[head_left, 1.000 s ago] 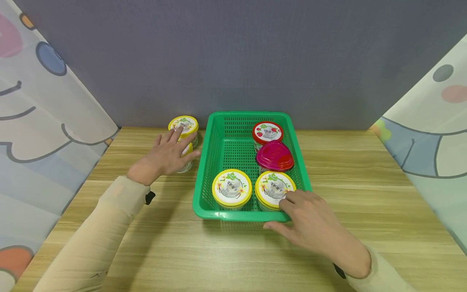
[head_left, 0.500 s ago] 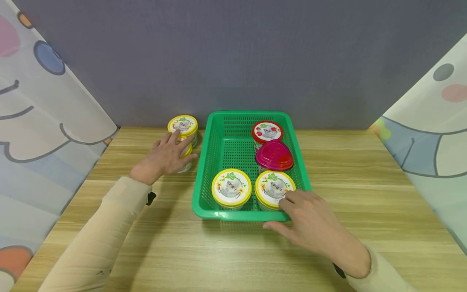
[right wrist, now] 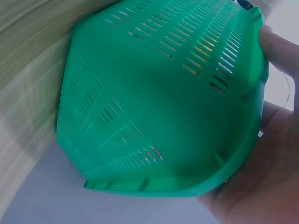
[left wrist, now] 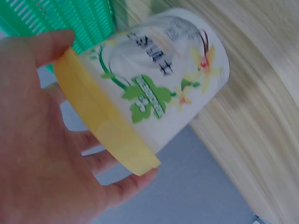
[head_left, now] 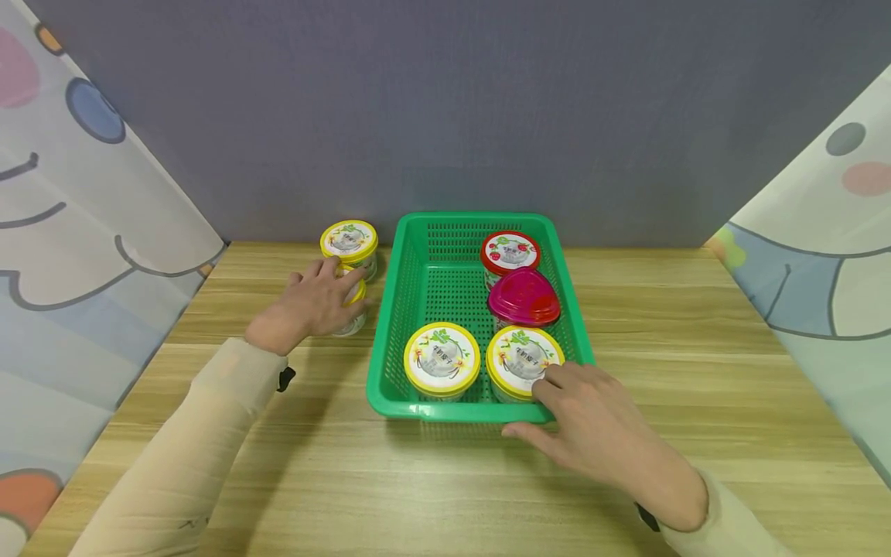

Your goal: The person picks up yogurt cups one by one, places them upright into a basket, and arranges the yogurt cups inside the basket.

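Note:
A small printed tub with a yellow lid (head_left: 359, 291) stands on the table left of the basket. My left hand (head_left: 309, 305) is over it from the near left, thumb and fingers around the lid's edge. Seen from the left wrist, the tub (left wrist: 149, 79) has a flower and leaf print, and my thumb and fingertips lie at opposite sides of its lid. At the near right corner of the green plastic basket (head_left: 452, 411), my right hand (head_left: 592, 410) grips the rim, thumb outside and fingers inside. A second yellow-lidded tub (head_left: 350, 238) stands just behind the first.
Inside the basket, two yellow-lidded tubs (head_left: 442, 360) stand at the front. Along its right side are a red-lidded tub (head_left: 510, 251) and a container with a pink rounded-triangle lid (head_left: 524, 296). A grey wall (head_left: 459, 116) rises behind the wooden table (head_left: 696, 348).
My left fingers have come down and closed in on the nearer yellow-lidded tub, which sits slightly nearer and farther from the one behind. My right hand and the basket have stayed put.

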Tool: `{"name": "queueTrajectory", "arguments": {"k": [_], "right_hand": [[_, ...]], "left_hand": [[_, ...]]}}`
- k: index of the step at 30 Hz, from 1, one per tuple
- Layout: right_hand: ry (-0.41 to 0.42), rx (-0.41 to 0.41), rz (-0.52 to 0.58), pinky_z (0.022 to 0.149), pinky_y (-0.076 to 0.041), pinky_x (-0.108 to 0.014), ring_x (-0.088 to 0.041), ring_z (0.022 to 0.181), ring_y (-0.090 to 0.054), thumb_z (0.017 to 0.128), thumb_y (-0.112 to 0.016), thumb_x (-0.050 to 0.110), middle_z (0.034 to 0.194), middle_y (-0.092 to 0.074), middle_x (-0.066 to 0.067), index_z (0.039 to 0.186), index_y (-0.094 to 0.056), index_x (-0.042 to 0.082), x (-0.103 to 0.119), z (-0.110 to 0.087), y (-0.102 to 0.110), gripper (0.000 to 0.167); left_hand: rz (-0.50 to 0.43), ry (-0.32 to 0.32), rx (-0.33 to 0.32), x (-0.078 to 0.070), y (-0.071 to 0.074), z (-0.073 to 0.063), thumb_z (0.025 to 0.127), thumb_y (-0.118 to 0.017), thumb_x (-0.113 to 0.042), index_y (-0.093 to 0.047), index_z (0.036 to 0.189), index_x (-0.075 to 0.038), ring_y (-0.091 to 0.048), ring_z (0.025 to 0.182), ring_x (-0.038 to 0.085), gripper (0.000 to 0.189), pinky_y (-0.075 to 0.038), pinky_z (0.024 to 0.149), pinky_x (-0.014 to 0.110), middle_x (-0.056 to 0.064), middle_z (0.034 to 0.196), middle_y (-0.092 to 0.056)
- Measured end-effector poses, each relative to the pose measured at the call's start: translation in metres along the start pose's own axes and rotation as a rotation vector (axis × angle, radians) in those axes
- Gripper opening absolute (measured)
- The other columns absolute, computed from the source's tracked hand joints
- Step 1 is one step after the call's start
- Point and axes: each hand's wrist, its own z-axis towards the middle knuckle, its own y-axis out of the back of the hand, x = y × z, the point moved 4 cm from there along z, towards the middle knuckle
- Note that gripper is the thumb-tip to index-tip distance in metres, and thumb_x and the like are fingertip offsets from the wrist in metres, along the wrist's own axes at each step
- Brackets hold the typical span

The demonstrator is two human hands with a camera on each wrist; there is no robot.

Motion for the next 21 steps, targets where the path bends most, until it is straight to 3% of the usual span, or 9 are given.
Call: {"name": "queueTrajectory", "arguments": {"k": [7, 14, 21], "right_hand": [[0.010, -0.015, 0.005, 0.057, -0.039, -0.029, -0.010, 0.062, -0.041, 0.086, -0.062, 0.074, 0.071, -0.040, 0.010, 0.068, -0.047, 0.019, -0.0014, -0.0013, -0.0007, 0.059], [0.013, -0.016, 0.003, 0.057, -0.038, -0.028, -0.011, 0.061, -0.040, 0.070, -0.085, 0.059, 0.070, -0.039, 0.010, 0.067, -0.045, 0.019, -0.0010, -0.0002, -0.0005, 0.056], [0.022, -0.018, 0.006, 0.057, -0.038, -0.028, -0.010, 0.061, -0.039, 0.074, -0.081, 0.062, 0.070, -0.039, 0.010, 0.068, -0.046, 0.019, -0.0009, -0.0004, -0.0006, 0.056]], "left_hand": [[-0.024, 0.001, 0.008, 0.0020, 0.0031, 0.0020, 0.099, -0.049, -0.046, -0.035, 0.158, -0.020, -0.028, 0.139, 0.051, 0.066, -0.031, 0.099, 0.072, 0.028, 0.146, -0.034], [-0.051, 0.016, 0.018, 0.0045, 0.0031, 0.0027, 0.097, -0.047, -0.049, -0.036, 0.157, -0.020, -0.027, 0.138, 0.052, 0.068, -0.032, 0.096, 0.072, 0.029, 0.147, -0.034], [-0.030, 0.049, 0.044, 0.0054, -0.0008, 0.0028, 0.096, -0.046, -0.052, -0.033, 0.158, -0.021, -0.034, 0.133, 0.052, 0.070, -0.033, 0.094, 0.073, 0.031, 0.144, -0.036]]}}
